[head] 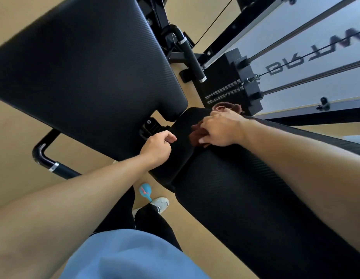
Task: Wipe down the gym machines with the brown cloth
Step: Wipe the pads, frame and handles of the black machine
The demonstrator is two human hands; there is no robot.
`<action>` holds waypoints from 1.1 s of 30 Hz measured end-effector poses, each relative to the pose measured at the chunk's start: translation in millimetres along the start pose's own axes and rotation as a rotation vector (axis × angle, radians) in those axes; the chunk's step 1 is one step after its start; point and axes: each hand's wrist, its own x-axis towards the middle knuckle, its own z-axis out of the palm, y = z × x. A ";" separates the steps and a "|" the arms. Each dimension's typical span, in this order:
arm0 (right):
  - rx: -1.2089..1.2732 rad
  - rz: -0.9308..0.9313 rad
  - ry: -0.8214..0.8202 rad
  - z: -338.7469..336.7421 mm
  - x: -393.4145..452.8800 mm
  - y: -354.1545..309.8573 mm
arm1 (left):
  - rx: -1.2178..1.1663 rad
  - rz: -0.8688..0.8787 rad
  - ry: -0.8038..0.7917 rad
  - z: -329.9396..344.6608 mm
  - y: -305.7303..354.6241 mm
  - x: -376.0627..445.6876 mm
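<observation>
My blue shirt [130, 256] nearest, my left hand [157, 147] curled, gripping the pad edge [171, 158], my right hand [219, 129] beside it pressing the brown cloth [197, 135] flat onto the black pad, weight stack [225, 85] beyond my hands

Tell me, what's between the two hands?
Only a bare strip of the black seat pad lies between the left hand and the right hand, which presses on the brown cloth, in the head view.
</observation>
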 end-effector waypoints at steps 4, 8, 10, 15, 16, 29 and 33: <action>-0.008 -0.260 -0.024 22.2 -10.9 -88.5 | 0.030 -0.017 0.008 -5.5 -8.2 -0.9; 0.071 -0.315 -0.031 21.8 -7.1 -67.6 | 0.019 -0.045 0.029 -21.5 -19.6 3.7; -0.012 -0.152 -0.023 8.3 -3.1 -10.2 | 0.014 -0.063 0.026 -25.6 -25.6 5.0; 0.054 0.044 -0.039 0.1 4.8 41.4 | 0.013 -0.113 -0.022 -19.3 -37.9 3.5; 0.055 0.039 -0.015 4.4 3.9 32.9 | 0.019 -0.124 -0.037 -15.1 -39.7 4.4; -0.403 -0.613 -0.212 33.0 -109.3 -150.6 | -0.088 -0.157 0.289 11.3 -57.2 -100.1; -0.425 -0.559 -0.289 13.8 -204.9 -138.8 | -0.184 -0.089 0.428 43.2 -41.9 -141.4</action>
